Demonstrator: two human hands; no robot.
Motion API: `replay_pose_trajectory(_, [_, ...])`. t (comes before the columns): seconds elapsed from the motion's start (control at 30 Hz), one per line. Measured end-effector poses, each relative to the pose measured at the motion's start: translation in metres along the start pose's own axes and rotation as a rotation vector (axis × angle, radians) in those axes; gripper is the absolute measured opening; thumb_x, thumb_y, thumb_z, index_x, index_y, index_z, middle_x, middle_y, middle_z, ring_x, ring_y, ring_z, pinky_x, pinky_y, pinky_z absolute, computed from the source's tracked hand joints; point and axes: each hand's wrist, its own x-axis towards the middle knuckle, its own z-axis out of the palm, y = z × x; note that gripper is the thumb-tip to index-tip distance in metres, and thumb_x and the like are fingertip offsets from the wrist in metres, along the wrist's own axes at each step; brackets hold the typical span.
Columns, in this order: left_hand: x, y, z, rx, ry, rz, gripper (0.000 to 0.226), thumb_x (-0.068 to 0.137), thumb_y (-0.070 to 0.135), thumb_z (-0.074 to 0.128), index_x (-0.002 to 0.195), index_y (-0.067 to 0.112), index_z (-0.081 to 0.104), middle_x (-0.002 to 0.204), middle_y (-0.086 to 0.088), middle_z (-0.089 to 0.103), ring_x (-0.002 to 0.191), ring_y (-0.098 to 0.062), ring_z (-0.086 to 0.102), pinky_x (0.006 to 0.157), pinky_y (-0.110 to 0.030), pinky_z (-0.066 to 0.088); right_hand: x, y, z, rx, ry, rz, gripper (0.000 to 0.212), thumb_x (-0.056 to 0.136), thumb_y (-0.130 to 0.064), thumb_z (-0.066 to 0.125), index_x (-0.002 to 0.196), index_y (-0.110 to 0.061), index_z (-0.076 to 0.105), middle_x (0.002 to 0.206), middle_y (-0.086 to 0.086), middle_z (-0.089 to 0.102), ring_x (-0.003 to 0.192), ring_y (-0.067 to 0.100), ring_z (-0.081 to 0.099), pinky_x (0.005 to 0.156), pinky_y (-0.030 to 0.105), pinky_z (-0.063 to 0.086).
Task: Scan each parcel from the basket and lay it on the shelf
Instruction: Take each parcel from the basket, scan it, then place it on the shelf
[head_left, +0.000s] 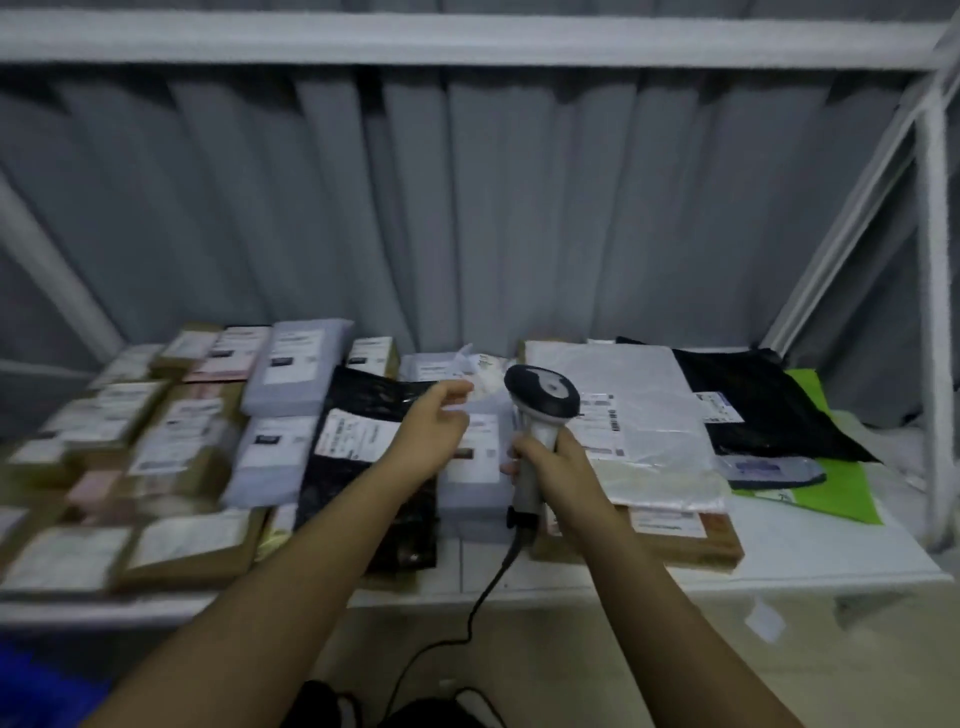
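Parcels are lying packed across the white shelf (810, 540): brown cardboard boxes (182, 545) at the left, grey mailer bags (296, 374) behind them, a black bag (363, 431) in the middle, a large white bag (644, 415) and another black bag (763, 400) over a green one (836, 488) at the right. The right hand (561, 467) is gripping a corded barcode scanner (540, 410) upright above them. The left hand (431, 426) is hovering beside it, fingers loosely extended, holding nothing. A blue basket corner (36, 686) is showing at lower left, contents hidden.
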Motion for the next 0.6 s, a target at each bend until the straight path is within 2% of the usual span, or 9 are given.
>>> replay_pose_trajectory(0.1, [-0.061, 0.002, -0.051, -0.031, 0.082, -0.048, 0.030, 0.096, 0.004, 0.048, 0.125, 0.013, 0.052, 0.115, -0.001, 0.059, 0.089, -0.008, 0.056, 0.063, -0.004, 0.043, -0.041, -0.013, 0.042, -0.088, -0.165, -0.054, 0.023, 0.095, -0.022, 0.059, 0.117, -0.015, 0.055, 0.107, 0.005, 0.067, 0.096, 0.020, 0.067, 0.077, 0.027, 0.053])
replay_pose_trajectory(0.2, [-0.120, -0.012, -0.102, -0.080, 0.162, -0.114, 0.022, 0.096, 0.014, 0.052, 0.118, 0.018, 0.054, 0.110, -0.008, 0.063, 0.090, -0.016, 0.060, 0.071, -0.017, 0.045, -0.078, -0.020, 0.087, -0.132, -0.298, -0.064, 0.039, 0.094, -0.026, 0.061, 0.130, -0.016, 0.050, 0.121, 0.004, 0.064, 0.110, 0.022, 0.062, 0.099, 0.042, 0.049])
replay_pose_trajectory(0.27, [-0.158, -0.028, -0.135, -0.114, 0.222, -0.164, 0.017, 0.097, 0.016, 0.052, 0.113, 0.022, 0.054, 0.111, -0.006, 0.063, 0.097, -0.019, 0.061, 0.073, -0.023, 0.046, -0.102, -0.024, 0.117, -0.167, -0.369, -0.072, 0.042, 0.094, -0.025, 0.061, 0.132, -0.018, 0.046, 0.127, 0.002, 0.059, 0.115, 0.022, 0.058, 0.104, 0.043, 0.046])
replay_pose_trajectory(0.4, [-0.240, -0.068, -0.197, -0.229, 0.349, -0.245, 0.014, 0.097, 0.015, 0.053, 0.106, 0.024, 0.058, 0.115, -0.006, 0.064, 0.102, -0.023, 0.061, 0.084, -0.032, 0.048, -0.148, -0.025, 0.182, -0.260, -0.540, -0.089, 0.043, 0.093, -0.022, 0.063, 0.133, -0.016, 0.046, 0.124, 0.002, 0.059, 0.112, 0.021, 0.057, 0.096, 0.036, 0.047])
replay_pose_trajectory(0.53, [-0.323, -0.121, -0.241, -0.272, 0.449, -0.328, 0.020, 0.097, 0.009, 0.050, 0.110, 0.021, 0.060, 0.112, -0.001, 0.064, 0.095, -0.011, 0.061, 0.069, -0.019, 0.045, -0.195, -0.008, 0.245, -0.318, -0.681, -0.108, 0.045, 0.091, -0.019, 0.067, 0.131, -0.019, 0.046, 0.117, -0.004, 0.057, 0.105, 0.014, 0.057, 0.088, 0.028, 0.049])
replay_pose_trajectory(0.6, [-0.363, -0.152, -0.254, -0.255, 0.560, -0.377, 0.023, 0.097, 0.003, 0.047, 0.115, 0.011, 0.059, 0.110, -0.003, 0.063, 0.088, -0.009, 0.058, 0.062, -0.009, 0.045, -0.218, 0.009, 0.274, -0.350, -0.760, -0.100, 0.037, 0.091, -0.019, 0.066, 0.122, -0.021, 0.045, 0.107, -0.005, 0.059, 0.092, 0.012, 0.061, 0.075, 0.023, 0.054])
